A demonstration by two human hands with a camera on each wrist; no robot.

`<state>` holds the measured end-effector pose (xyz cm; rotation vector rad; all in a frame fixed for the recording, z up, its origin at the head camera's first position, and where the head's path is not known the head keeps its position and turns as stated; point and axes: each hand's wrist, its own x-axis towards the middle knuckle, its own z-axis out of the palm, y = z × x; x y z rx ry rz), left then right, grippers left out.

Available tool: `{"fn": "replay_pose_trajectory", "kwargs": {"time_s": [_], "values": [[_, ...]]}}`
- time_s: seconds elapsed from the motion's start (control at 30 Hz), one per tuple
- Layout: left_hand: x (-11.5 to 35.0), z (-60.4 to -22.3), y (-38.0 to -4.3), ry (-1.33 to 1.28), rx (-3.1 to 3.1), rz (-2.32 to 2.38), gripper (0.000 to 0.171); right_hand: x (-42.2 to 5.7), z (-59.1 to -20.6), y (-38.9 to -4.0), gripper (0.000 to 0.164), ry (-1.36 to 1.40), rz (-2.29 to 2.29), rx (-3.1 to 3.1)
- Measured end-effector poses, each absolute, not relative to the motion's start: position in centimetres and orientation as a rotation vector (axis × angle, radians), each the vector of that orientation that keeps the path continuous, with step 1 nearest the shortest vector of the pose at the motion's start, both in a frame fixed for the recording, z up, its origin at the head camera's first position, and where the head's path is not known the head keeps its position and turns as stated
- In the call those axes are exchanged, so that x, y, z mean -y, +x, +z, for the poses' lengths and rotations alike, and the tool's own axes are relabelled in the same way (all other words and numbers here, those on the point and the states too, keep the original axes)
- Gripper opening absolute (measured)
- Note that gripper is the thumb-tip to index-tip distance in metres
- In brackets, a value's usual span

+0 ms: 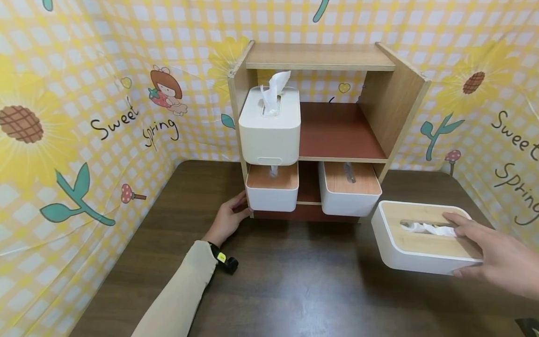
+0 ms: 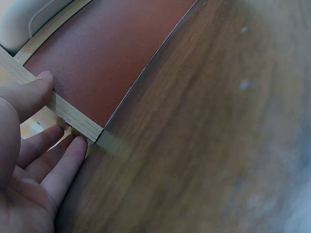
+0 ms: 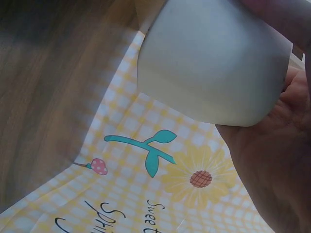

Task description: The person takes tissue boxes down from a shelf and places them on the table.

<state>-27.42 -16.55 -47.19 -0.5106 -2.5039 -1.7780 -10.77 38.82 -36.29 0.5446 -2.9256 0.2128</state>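
My right hand (image 1: 497, 248) grips a white tissue box (image 1: 425, 264) by its right end. Its pale wooden lid has a slot with white tissue showing, and it is held over the table at the right. In the right wrist view, the box's white end (image 3: 214, 63) fills the upper part, fingers round it. At the lower left of the wooden shelf unit (image 1: 320, 56), my left hand (image 1: 229, 217) holds the side panel (image 2: 75, 116). The left wrist view shows its thumb on the inner side and the fingers outside.
A tall white tissue box (image 1: 269, 140) stands on the upper shelf at left. Below sit two white boxes with reddish wooden lids, a left one (image 1: 271, 200) and a right one (image 1: 349, 203), overhanging the front edge. Behind the table (image 1: 290, 290) hangs a yellow checked cloth (image 1: 189, 93).
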Motion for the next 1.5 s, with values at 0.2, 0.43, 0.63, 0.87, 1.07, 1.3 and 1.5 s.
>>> {"fn": "replay_pose_trajectory", "kwargs": {"time_s": [0.2,0.43,0.63,0.87,1.07,1.3,1.5], "values": [[16.7,-47.5,-28.0,-0.516,2.509,-1.787,0.058,-39.0,-36.6,-11.1,0.101,0.561,0.218,2.899],[17.0,-49.7,-29.6,-0.512,2.476,-1.798,0.058,-39.2,-36.9,-11.3,0.102,0.549,0.295,2.933],[16.6,-49.8,-29.5,-0.499,2.470,-1.802,0.057,-39.8,-37.8,-11.4,0.089,0.562,0.367,2.931],[16.4,-49.8,-29.4,-0.492,2.480,-1.795,0.057,-40.2,-38.4,-11.7,0.090,0.531,0.375,2.922],[16.6,-49.9,-29.5,-0.476,2.485,-1.783,0.057,-40.2,-38.6,-12.3,0.114,0.502,0.325,2.954],[17.0,-50.1,-29.4,-0.480,2.478,-1.790,0.058,-40.2,-38.9,-12.9,0.124,0.468,0.341,2.986],[17.1,-49.9,-29.0,-0.466,2.488,-1.787,0.058,-40.3,-39.5,-13.5,0.120,0.482,0.371,2.998]]}}
